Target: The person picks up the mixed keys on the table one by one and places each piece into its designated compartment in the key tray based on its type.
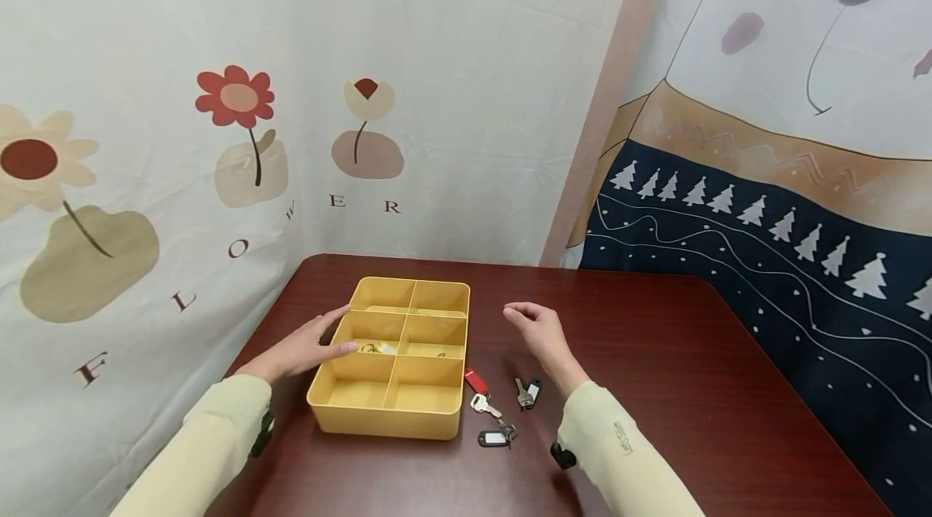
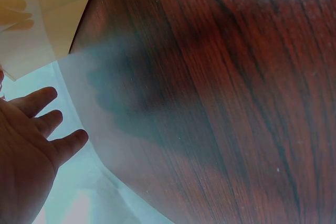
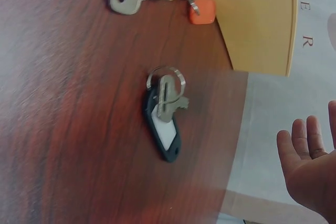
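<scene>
A yellow divided box (image 1: pixel 386 422) with six compartments stands on the table. At its left side is my left hand (image 1: pixel 309 347), thumb reaching over the rim and fingers spread. The left wrist view shows that hand's fingers (image 2: pixel 69 145) extended beside the box wall. To the right of the box my right hand (image 1: pixel 542 335) hovers above the table, its fingers gently bent and nothing visible in them. Below it lies a key with a black tag (image 3: pixel 167 127) on a ring. Closer to the box lie more keys (image 1: pixel 486 406), with a red tag (image 1: pixel 476 381) and another black tag (image 1: pixel 493 438).
Small ring-like items (image 1: pixel 374 348) lie in the box's middle-left compartment, and a small item (image 1: pixel 441 355) in the middle-right one. The dark red wooden table (image 1: pixel 655 371) extends to the right. Printed cloth (image 1: pixel 466 96) hangs behind and along both sides.
</scene>
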